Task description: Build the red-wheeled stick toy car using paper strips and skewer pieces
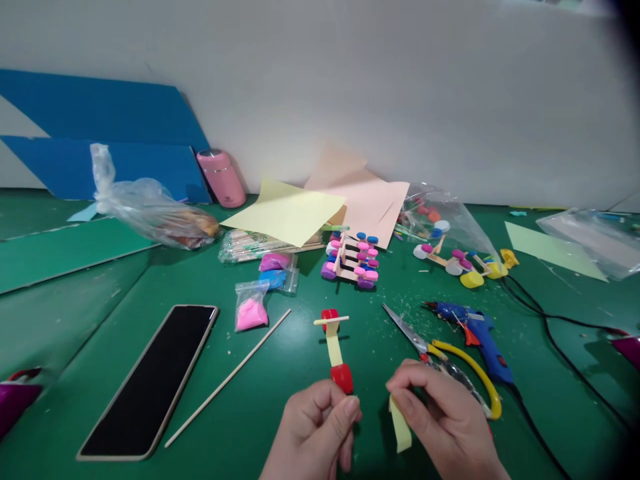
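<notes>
Since the left grip (pixel 320 420) is pinched closed at the near end of the red-and-yellow piece (pixel 334 348), that piece points away from it in the lower middle of the frame, probably so both red rolls (pixel 342 379) and the small cross stick (pixel 331 321) are easy to see. Can't tell exactly which bit the fingertips have, they hide it. Right grip (pixel 445 413) is just beside, closed on the top of a yellow strip (pixel 401 430), so the loose end dangles. Scissors (pixel 406 328) and glue gun (pixel 477 333) lie right of center on the green surface (pixel 295 353), handy for that side I'd guess. Long stick (pixel 227 379) and phone (pixel 150 380) sit lower left, out of the way imo.
</notes>
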`<state>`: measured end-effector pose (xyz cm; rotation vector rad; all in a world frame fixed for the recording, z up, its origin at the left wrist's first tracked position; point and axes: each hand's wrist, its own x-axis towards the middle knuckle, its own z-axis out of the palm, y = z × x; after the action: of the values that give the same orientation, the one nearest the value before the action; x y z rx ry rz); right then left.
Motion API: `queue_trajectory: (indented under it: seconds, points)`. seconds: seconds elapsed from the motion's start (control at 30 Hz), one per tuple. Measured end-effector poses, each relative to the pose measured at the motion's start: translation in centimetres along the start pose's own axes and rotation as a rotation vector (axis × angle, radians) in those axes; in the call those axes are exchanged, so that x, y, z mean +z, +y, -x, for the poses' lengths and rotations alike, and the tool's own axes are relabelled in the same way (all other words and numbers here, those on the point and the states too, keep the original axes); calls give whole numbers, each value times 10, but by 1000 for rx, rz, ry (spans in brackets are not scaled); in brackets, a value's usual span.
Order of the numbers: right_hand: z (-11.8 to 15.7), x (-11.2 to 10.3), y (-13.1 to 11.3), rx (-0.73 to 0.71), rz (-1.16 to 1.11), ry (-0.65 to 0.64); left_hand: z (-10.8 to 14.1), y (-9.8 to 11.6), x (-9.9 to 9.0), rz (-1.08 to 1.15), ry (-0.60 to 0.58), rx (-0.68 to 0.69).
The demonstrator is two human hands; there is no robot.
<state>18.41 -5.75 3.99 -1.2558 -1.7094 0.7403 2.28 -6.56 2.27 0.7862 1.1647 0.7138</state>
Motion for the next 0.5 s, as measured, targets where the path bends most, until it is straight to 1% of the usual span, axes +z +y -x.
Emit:
queue_trajectory:
  seconds: [0.07, 0.23, 0.37, 0.5]
  points:
    - [0, -1, 1, 14, 15, 15, 2, 0, -3, -44, 22, 22]
    - [-1, -3, 2, 38, 55, 18, 6, 3, -12, -127, 98, 142]
    - [-8, 1, 4, 92, 87, -16, 7, 16, -16, -67, 175, 206]
    - [-23, 6, 3, 166, 56, -26, 4, 32, -15, -55, 166, 255]
